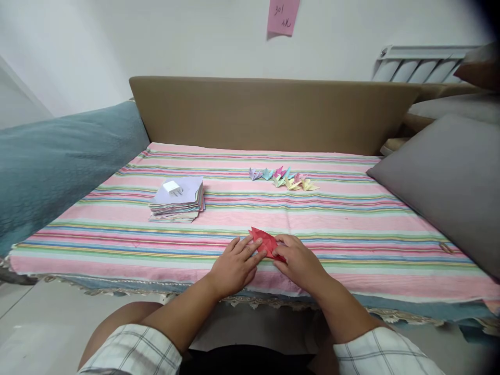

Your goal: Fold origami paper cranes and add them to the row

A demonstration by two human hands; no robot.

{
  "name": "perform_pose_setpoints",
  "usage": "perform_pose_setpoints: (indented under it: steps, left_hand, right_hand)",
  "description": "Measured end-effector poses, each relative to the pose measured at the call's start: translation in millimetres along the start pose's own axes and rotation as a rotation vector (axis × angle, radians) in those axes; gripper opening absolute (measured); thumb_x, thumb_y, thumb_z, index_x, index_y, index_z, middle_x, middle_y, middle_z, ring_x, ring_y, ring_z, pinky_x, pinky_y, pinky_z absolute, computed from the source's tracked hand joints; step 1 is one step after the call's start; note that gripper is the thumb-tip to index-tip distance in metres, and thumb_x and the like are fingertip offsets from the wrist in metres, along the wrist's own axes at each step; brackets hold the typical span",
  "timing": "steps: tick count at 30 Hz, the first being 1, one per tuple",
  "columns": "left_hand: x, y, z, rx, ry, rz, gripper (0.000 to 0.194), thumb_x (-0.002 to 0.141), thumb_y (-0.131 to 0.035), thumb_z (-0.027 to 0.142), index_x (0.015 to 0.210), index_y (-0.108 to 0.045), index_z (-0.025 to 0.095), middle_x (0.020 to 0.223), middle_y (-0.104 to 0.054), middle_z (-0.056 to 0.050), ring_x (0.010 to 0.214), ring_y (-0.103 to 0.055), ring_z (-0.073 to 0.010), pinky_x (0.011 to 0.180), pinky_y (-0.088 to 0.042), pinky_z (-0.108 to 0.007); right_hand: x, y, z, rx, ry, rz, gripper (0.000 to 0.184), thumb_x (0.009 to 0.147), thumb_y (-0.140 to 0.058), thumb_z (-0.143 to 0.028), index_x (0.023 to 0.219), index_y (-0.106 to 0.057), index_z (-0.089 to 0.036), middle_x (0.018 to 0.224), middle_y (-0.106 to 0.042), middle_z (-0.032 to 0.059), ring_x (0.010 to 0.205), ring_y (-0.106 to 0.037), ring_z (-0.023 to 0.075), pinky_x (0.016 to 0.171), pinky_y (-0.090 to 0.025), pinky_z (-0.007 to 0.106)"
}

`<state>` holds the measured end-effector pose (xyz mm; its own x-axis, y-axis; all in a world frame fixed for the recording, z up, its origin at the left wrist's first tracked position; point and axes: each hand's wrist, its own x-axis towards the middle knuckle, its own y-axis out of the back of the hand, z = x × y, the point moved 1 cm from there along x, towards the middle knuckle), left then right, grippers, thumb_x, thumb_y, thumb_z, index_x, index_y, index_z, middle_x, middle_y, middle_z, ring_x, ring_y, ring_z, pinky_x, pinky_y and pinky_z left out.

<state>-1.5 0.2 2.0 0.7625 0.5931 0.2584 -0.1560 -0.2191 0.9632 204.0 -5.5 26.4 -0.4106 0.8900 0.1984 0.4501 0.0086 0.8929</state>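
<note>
The red paper (pixel 264 240) lies on the striped cloth (pixel 117 229), near the front edge of the seat and between the two hands. It is folded, and some pointed bits stick up at its far left end. The left hand (pixel 235 264) has its fingers a bit spread, and they press down on the left part of the red paper. The right hand (pixel 300 261) has bent fingers and pinches the right end of the red paper with its thumb and fingers. Some of the folds are under the fingers, so I cannot tell their shape. Both arms come out of white sleeves (pixel 136 348) with dark lines on them. Past the hands, a bunch of little paper birds (pixel 308 185) sits on the cloth. They are purple, blue, green, pink and yellow, and some of them touch. Over to the left is a stack (pixel 175 211) of paper, with a pale purple sheet on top. A white plug (pixel 171 186) lies on that sheet. A tan board (pixel 273 114) stands along the back. A big gray pillow (pixel 441 182) leans at the right, and a small brown thing (pixel 446 248) lies near it, too tiny to name. A pink note (pixel 283 17) with writing hangs on the white wall (pixel 195 36).
</note>
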Motion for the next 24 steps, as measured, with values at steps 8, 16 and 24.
perform_pose_setpoints:
  steps: [8,16,24]
  left_hand:
    - [1,-0.5,0,0.007,-0.003,-0.018,0.046,0.091,-0.04,0.034,0.136,-0.039,0.027,0.143,-0.039,-0.003,0.13,-0.033,-0.0258,0.107,-0.022,-0.046]
    - [1,-1.1,1,0.02,0.005,-0.009,0.049,0.089,-0.044,0.034,0.137,-0.037,0.03,0.14,-0.043,-0.005,0.127,-0.036,-0.0258,0.106,-0.023,-0.047]
    - [2,-0.3,1,0.014,0.003,-0.022,0.046,0.089,-0.044,0.035,0.135,-0.04,0.034,0.141,-0.041,-0.004,0.127,-0.036,-0.0266,0.105,-0.024,-0.048]
  right_hand:
    - [-8,-9,16,0.071,-0.018,-0.014,0.01,0.074,-0.062,-0.016,0.081,-0.069,-0.02,0.122,-0.053,0.0103,0.116,-0.048,0.0245,0.096,-0.04,0.04]
    - [-10,-4,12,0.13,-0.084,0.0,0.015,0.081,-0.055,-0.025,0.073,-0.067,-0.02,0.119,-0.056,0.0105,0.116,-0.049,0.0233,0.096,-0.039,0.039]
    - [-11,-5,12,0.147,-0.106,0.004,0.011,0.075,-0.06,-0.022,0.065,-0.06,-0.019,0.117,-0.057,0.0106,0.117,-0.048,0.0235,0.093,-0.04,0.038]
